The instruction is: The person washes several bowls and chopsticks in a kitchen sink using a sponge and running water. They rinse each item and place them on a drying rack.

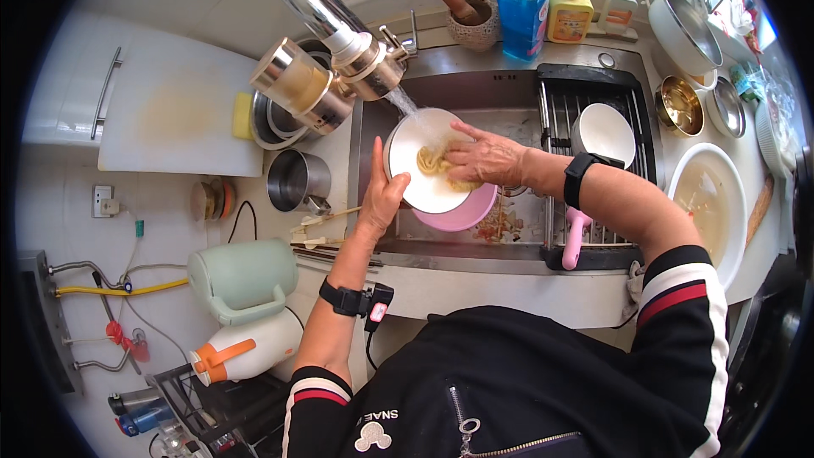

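Observation:
My left hand [383,202] grips the left rim of a white bowl [413,191], thumb over the edge. The bowl is tilted over the sink [439,86], and running water [402,102] from the chrome faucet [369,67] falls at its upper edge. Inside the bowl, my right hand [486,156] presses a yellowish scrubbing cloth [434,161] against the surface; its exact material is unclear. A pink basin [459,217] sits below the bowl, partly hidden by it. Food scraps [499,222] lie on the sink floor beside the basin.
A black-framed drying rack [591,73] spans the sink's right side, bearing another white bowl [607,133] and a pink-handled utensil [575,238]. A large white basin of cloudy water [677,168] stands right. Left are a steel pot [296,181] and chopsticks [331,254]; behind, a blue soap bottle [521,9].

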Motion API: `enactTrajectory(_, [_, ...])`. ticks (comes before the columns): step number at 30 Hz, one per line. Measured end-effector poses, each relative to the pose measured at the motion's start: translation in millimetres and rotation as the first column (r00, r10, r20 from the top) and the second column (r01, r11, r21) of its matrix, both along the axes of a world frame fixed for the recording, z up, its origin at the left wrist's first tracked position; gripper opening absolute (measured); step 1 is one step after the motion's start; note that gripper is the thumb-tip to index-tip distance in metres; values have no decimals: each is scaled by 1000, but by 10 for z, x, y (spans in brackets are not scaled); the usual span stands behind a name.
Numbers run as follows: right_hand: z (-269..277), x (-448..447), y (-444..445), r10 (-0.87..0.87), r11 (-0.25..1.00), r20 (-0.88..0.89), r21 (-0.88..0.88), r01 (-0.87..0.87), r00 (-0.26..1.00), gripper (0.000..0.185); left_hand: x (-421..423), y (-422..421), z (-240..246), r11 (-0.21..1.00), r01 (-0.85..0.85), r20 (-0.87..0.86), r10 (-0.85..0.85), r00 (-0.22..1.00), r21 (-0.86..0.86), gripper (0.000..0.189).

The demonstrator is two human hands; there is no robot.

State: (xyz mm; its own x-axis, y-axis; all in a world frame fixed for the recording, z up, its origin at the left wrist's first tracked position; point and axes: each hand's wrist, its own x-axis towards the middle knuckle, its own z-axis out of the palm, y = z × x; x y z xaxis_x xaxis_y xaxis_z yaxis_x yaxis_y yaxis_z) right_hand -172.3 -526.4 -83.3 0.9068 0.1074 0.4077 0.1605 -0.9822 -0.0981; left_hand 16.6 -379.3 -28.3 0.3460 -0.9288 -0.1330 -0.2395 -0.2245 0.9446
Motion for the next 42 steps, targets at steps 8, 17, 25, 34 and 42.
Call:
enactTrajectory(8, [385,443,711,-348,330,-97,918,218,933,29,-449,-258,-162,840,-530,-422,440,792,-119,75])
enactTrajectory(17, [-77,84,91,-58,992,28,113,54,998,26,33,-62,-91,998,-53,-16,53,998,23,81])
enactTrajectory(25, [331,540,756,-363,342,-93,912,225,927,29,-427,-233,-187,836,-534,-550,389,739,-126,70])
enactTrajectory(34, [-128,73,174,-119,979,-14,165,120,993,25,180,-20,-53,992,67,-124,-53,991,108,82])
enactTrajectory(42, [324,510,834,-360,425,-48,881,210,932,24,-374,-125,-258,844,-536,-632,418,652,5,63])
